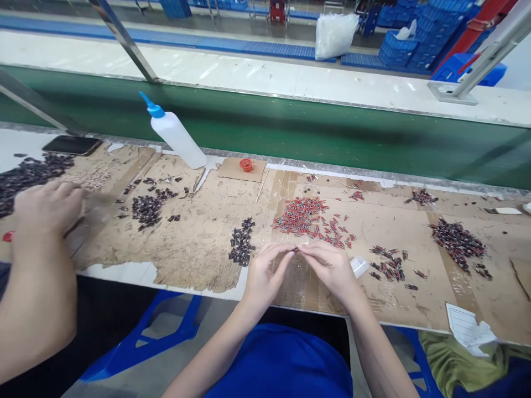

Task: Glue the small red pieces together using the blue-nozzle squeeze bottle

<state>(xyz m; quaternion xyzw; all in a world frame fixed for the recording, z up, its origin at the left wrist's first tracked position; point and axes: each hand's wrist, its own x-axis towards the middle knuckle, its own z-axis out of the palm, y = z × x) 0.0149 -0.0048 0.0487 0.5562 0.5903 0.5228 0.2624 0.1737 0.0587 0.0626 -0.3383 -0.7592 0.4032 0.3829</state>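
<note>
My left hand point(265, 276) and my right hand point(331, 269) meet at the front of the cardboard-covered bench. Thumbs and forefingers of both pinch a small dark part with some red point(296, 250); its exact kind is too small to make out. Just beyond my fingertips spreads a pile of small red-and-grey parts point(301, 215). Left of my left hand lies a cluster of small black parts point(241, 242). A small clear plastic piece point(359, 266) is beside my right hand, with several black-and-red parts point(390, 268) further right.
A co-worker's hand point(47, 207) is over black parts at far left. A white squeeze bottle point(178, 138) with a blue nozzle, a phone point(72, 145) and a red cap point(246, 165) sit toward the back. Another dark-and-red heap point(457, 243) lies right, near torn paper point(468, 330).
</note>
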